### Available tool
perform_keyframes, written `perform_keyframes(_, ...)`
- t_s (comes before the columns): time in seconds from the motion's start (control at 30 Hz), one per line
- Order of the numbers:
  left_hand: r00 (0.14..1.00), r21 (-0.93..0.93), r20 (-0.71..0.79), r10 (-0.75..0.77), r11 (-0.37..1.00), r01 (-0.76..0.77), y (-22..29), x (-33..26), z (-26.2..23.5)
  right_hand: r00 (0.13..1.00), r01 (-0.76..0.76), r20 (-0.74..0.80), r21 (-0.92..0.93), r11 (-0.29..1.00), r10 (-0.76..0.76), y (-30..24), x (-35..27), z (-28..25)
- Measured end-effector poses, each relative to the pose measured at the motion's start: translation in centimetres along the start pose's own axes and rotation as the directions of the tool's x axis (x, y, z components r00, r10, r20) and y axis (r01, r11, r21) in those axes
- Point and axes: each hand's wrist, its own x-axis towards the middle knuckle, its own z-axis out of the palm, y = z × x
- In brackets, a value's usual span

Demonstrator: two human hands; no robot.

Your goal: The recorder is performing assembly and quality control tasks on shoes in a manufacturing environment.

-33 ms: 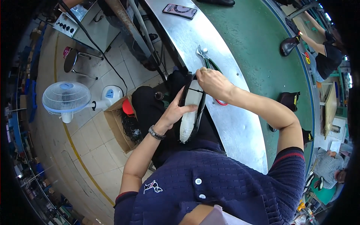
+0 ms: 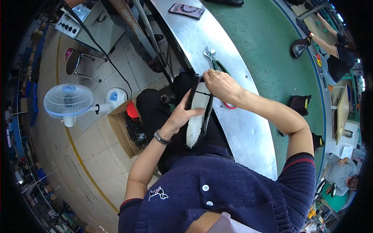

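Note:
Over my lap, the underside of a black shoe (image 2: 196, 120) faces up, its pale sole crossed by a dark band near the far end. My left hand (image 2: 182, 117) is wrapped round its left side, with the thumb lying across the pale sole. At the far right end of the shoe my right hand (image 2: 222, 84) is closed in a fist; whatever its fingers hold is hidden under the hand. Just beyond that hand, pincers (image 2: 211, 56) with dark green handles lie on the metal table (image 2: 248, 136). A red handle loop (image 2: 229, 105) shows beneath my right wrist.
A phone (image 2: 186, 11) lies at the table's far end. Right of the table runs a green conveyor belt (image 2: 268, 58) carrying dark boots (image 2: 300, 47). A cardboard box (image 2: 120, 130) with black scraps and a fan (image 2: 70, 101) stand on the left. People work nearby.

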Motion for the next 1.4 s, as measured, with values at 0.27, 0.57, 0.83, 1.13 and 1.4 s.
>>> perform_keyframes(0.27, 0.999, -0.015, 0.009, -0.046, 0.999, 0.046, 0.6, 0.1, -0.7, 0.999, 0.028, 0.023, 0.437, 0.899, -0.043, 3.1, 0.1, -2.3)
perform_keyframes(0.57, 0.998, 0.013, 0.026, -0.061, 0.998, 0.061, 1.6, 0.3, -1.2, 0.977, 0.185, 0.064, 0.226, 0.956, -0.204, 3.7, 1.3, -1.3)
perform_keyframes(0.83, 0.997, 0.008, 0.04, -0.059, 0.998, 0.059, 2.1, 0.7, -1.2, 0.95, 0.147, -0.31, 0.376, 0.915, -0.026, 3.8, 0.5, 1.9)
perform_keyframes(1.13, 0.996, -0.028, 0.058, -0.065, 0.997, 0.067, 2.0, 1.1, -1.2, 0.975, -0.012, -0.182, 0.531, 0.848, 0.128, 3.1, -0.1, -0.5)
perform_keyframes(1.4, 0.994, -0.006, 0.054, -0.091, 0.996, 0.091, 3.5, 2.2, -1.2, 0.958, 0.095, -0.284, 0.23, 0.969, -0.026, 3.3, 0.4, -0.8)
